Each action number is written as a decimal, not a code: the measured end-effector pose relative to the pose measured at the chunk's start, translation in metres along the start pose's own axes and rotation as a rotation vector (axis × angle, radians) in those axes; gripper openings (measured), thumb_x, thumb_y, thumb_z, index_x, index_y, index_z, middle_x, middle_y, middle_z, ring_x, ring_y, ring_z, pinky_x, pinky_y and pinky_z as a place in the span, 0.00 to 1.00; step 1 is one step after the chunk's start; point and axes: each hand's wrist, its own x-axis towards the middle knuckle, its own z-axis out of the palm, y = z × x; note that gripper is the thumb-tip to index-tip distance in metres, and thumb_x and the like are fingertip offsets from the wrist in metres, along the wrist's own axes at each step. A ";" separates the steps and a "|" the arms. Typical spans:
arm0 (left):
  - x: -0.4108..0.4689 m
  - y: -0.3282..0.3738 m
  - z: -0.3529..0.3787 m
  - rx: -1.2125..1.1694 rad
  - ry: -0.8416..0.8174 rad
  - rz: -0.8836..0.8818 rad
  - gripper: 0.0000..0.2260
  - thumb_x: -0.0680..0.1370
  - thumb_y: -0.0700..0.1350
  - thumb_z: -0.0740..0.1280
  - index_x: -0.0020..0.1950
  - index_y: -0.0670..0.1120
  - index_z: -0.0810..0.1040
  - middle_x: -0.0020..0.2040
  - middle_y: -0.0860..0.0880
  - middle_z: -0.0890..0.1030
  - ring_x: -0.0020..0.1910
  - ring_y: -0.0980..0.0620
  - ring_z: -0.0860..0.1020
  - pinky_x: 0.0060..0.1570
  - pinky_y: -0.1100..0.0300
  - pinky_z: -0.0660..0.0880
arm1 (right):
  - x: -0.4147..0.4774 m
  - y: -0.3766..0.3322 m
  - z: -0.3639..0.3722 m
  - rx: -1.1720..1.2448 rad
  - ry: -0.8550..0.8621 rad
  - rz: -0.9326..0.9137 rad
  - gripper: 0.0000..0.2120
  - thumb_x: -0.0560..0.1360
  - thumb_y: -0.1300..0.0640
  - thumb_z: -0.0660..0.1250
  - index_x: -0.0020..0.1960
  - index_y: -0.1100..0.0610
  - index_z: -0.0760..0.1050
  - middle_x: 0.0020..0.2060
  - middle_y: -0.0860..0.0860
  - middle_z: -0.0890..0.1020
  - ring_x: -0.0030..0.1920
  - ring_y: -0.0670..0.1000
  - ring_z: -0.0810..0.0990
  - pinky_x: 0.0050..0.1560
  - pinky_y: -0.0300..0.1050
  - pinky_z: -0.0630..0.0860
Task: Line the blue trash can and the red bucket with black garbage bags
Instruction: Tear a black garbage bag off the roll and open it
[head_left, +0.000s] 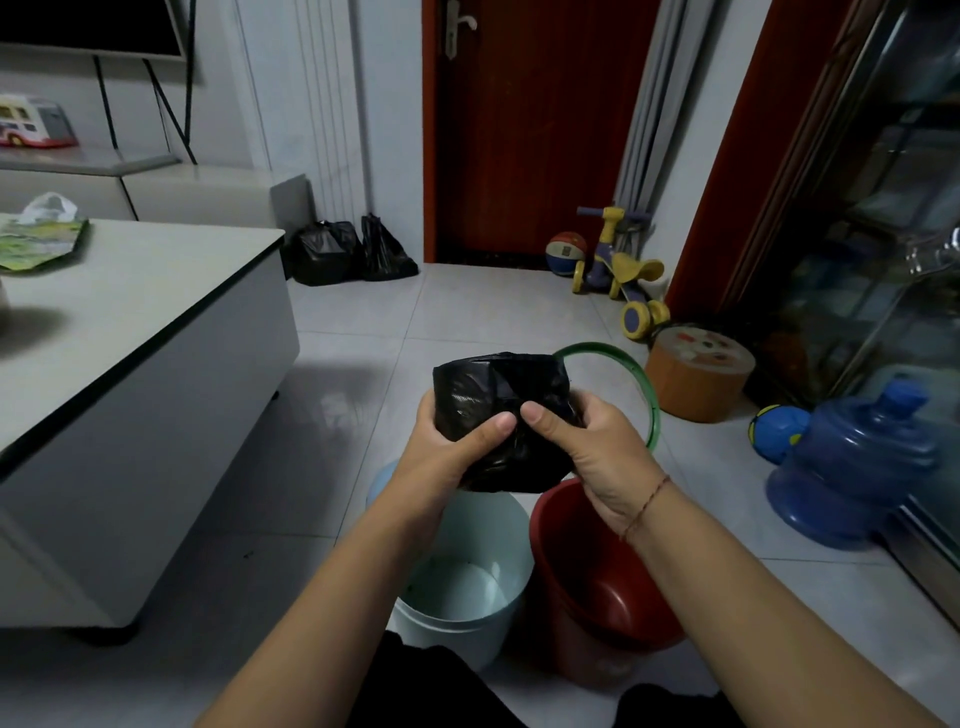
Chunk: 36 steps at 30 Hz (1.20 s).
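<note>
A folded black garbage bag (498, 395) is gripped between both hands, with the left hand (447, 447) and right hand (597, 457) clamped on its lower half, thumbs almost meeting in front. The bundle is held upright, slightly taller than wide; its opening cannot be made out. Directly below, the blue trash can (483, 519) and red bucket (561, 545) are set side by side on the floor, mouths up, both unlined — the can beneath the left hand, the bucket beneath the right
</note>
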 end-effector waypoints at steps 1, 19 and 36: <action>0.000 0.000 -0.001 -0.014 -0.006 -0.013 0.34 0.65 0.53 0.77 0.67 0.48 0.70 0.60 0.42 0.80 0.58 0.41 0.80 0.55 0.36 0.76 | 0.000 0.001 0.000 0.001 -0.001 -0.044 0.24 0.59 0.46 0.76 0.51 0.56 0.79 0.47 0.53 0.85 0.51 0.52 0.84 0.48 0.43 0.80; -0.009 -0.005 -0.027 -0.996 -0.355 -0.124 0.37 0.65 0.66 0.70 0.67 0.45 0.75 0.66 0.40 0.76 0.66 0.40 0.73 0.64 0.43 0.70 | 0.014 0.007 -0.015 0.054 0.111 -0.233 0.05 0.75 0.58 0.67 0.50 0.52 0.77 0.46 0.49 0.85 0.52 0.52 0.82 0.54 0.50 0.79; -0.010 -0.006 -0.034 -1.044 -0.389 -0.157 0.38 0.66 0.63 0.72 0.67 0.38 0.74 0.64 0.36 0.76 0.64 0.38 0.74 0.69 0.41 0.65 | 0.028 0.005 -0.054 0.024 0.287 -0.232 0.04 0.77 0.58 0.65 0.49 0.49 0.75 0.49 0.50 0.82 0.52 0.50 0.81 0.51 0.45 0.79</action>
